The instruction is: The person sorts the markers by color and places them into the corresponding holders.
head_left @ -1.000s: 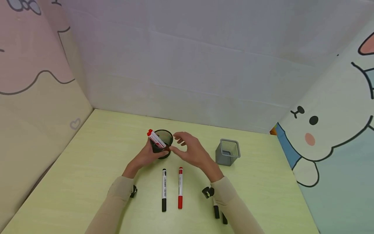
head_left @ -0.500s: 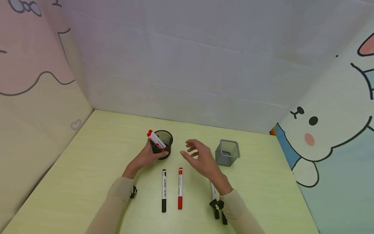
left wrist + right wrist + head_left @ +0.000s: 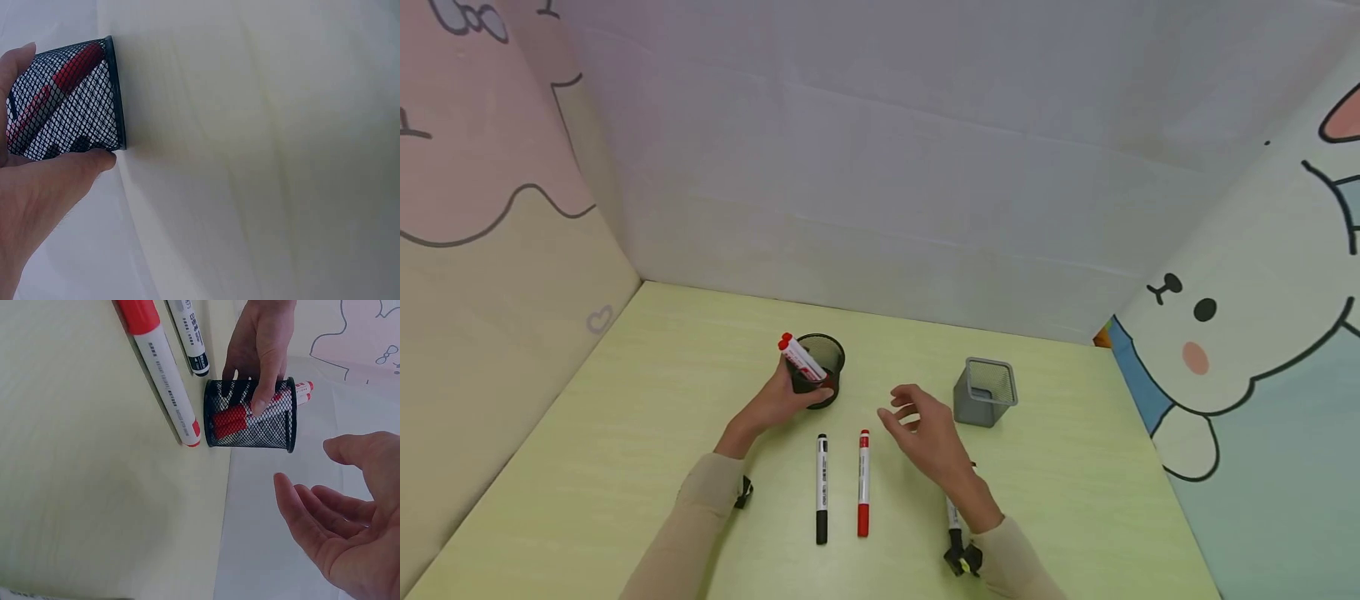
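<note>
My left hand (image 3: 777,400) grips a round black mesh pen cup (image 3: 824,353) standing on the table; thumb and fingers wrap its side. Inside, two red-and-white markers (image 3: 802,357) lean to the left, their red ends above the rim. The mesh cup (image 3: 75,100) also shows in the left wrist view, with red marker caps visible through it. My right hand (image 3: 928,433) hovers over the table, fingers loosely bent, with nothing in it. Below it to the left lies a red marker (image 3: 863,483), and beside that a black marker (image 3: 822,489).
A square grey mesh holder (image 3: 984,392) stands to the right, behind my right hand. Another black-capped marker (image 3: 953,512) lies partly hidden under my right wrist. A pale wall (image 3: 880,167) rises behind the table's far edge.
My right hand has drawn away from the pen cup, to the right and nearer to me. The left hand, the cup and the markers have stayed in place.
</note>
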A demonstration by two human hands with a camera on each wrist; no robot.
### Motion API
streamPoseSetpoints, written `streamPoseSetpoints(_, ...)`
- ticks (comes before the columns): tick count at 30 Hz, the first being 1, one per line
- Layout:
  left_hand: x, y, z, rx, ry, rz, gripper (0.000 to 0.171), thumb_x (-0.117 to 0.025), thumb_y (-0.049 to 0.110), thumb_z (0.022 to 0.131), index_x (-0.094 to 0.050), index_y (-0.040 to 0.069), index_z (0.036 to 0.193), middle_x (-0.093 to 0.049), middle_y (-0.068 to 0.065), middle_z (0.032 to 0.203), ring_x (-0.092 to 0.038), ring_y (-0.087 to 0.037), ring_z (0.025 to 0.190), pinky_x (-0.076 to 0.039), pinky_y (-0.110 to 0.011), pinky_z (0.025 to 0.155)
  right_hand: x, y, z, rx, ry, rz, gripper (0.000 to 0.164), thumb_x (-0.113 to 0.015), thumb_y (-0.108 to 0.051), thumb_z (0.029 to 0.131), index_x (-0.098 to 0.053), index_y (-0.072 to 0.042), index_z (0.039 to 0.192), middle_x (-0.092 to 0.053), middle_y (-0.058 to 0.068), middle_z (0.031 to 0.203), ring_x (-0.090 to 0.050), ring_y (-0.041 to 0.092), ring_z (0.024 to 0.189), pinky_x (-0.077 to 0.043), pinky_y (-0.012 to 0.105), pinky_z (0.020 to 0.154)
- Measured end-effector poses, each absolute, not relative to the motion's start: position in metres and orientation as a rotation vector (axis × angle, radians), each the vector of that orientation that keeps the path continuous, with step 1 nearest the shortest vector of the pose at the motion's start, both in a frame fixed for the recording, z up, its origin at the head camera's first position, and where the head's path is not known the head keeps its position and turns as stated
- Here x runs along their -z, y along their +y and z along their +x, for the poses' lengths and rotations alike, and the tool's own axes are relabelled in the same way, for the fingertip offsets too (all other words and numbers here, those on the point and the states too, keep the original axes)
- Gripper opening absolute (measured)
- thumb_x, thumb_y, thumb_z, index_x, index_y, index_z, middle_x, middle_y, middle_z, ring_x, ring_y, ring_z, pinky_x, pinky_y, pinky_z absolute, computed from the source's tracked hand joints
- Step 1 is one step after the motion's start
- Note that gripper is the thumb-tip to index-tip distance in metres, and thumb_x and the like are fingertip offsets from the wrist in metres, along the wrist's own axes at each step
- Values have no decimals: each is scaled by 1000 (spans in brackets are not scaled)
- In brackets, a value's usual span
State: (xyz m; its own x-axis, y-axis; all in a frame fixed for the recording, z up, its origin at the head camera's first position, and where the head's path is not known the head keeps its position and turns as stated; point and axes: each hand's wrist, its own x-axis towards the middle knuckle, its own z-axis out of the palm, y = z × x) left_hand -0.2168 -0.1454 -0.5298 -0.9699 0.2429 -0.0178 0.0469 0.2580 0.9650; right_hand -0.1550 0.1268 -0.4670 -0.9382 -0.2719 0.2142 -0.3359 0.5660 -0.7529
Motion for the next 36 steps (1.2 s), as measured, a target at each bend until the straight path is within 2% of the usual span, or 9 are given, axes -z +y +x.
streamPoseSetpoints(5,530,-146,-216,-1823,2345,287,98,-81,18,91,-10,10,158,-37,-19,150,-35,-36,141,-25,-57,119,474,125,-148,-1325,-2755,485,28,-75,-18,96,-65,-3,118,-70,15,105,-70,24,93,-60,31,76)
streamPoseSetpoints(11,526,-147,-215,-1808,2355,279,100,-80,19,91,-8,10,159,-36,-20,151,-34,-37,142,-25,-58,119,480,123,-141,-1307,-2851,421,35,-74,-20,96,-63,2,122,-70,16,106,-71,25,91,-59,35,76)
streamPoseSetpoints(16,521,-148,-212,-1813,2365,305,98,-80,17,92,-9,7,159,-37,-21,150,-35,-38,141,-25,-58,118,483,122,-134,-1316,-2914,393,38,-74,-21,96,-63,3,123,-70,15,106,-71,25,89,-57,32,73)
streamPoseSetpoints(24,519,-148,-211,-1829,2363,324,97,-81,17,91,-11,7,158,-38,-21,149,-37,-37,140,-26,-58,118,489,116,-123,-1309,-2949,380,26,-73,-15,96,-66,2,115,-69,8,100,-68,21,86,-55,27,70)
streamPoseSetpoints(29,519,-148,-212,-1812,2367,304,98,-81,17,91,-11,7,158,-38,-22,149,-36,-38,140,-25,-58,119,490,110,-119,-1314,-2991,350,26,-76,-14,93,-66,0,113,-67,4,95,-63,16,81,-53,25,68)
streamPoseSetpoints(36,523,-146,-216,-1812,2347,277,97,-78,8,92,-8,0,158,-35,-28,149,-33,-44,141,-22,-61,119,498,102,-119,-1300,-3044,336,30,-81,-14,89,-64,0,109,-64,4,88,-58,13,75,-49,24,64)
